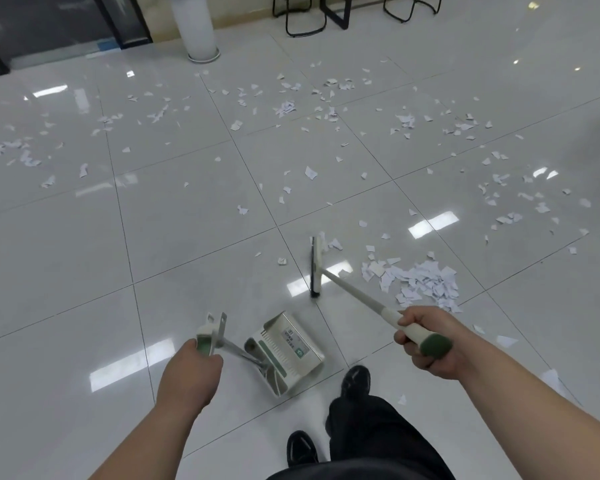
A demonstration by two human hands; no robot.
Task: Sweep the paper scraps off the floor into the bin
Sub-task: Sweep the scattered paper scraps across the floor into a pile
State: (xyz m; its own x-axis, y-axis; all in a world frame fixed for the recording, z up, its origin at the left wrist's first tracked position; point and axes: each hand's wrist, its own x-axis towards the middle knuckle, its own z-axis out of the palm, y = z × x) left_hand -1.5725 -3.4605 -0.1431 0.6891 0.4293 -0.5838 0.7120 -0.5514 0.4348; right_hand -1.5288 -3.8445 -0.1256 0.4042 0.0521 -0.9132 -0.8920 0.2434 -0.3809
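My right hand (pixel 426 341) grips the white broom handle (pixel 357 294) near its green end cap. The broom head (pixel 315 266) stands on the tiled floor, just left of a heap of paper scraps (pixel 420 282). My left hand (pixel 191 368) holds the top of the dustpan handle (pixel 212 332). The white-and-green dustpan (pixel 284 351) rests on the floor between my hands, near my feet. Loose paper scraps (pixel 284 109) lie scattered across the tiles ahead, left and right. No bin is in view.
A white round pillar (pixel 196 26) stands at the back, with dark glass doors (pixel 49 26) to its left. Black chair and table legs (pixel 305 15) stand at the far wall. My dark shoes (pixel 355 381) are just behind the dustpan.
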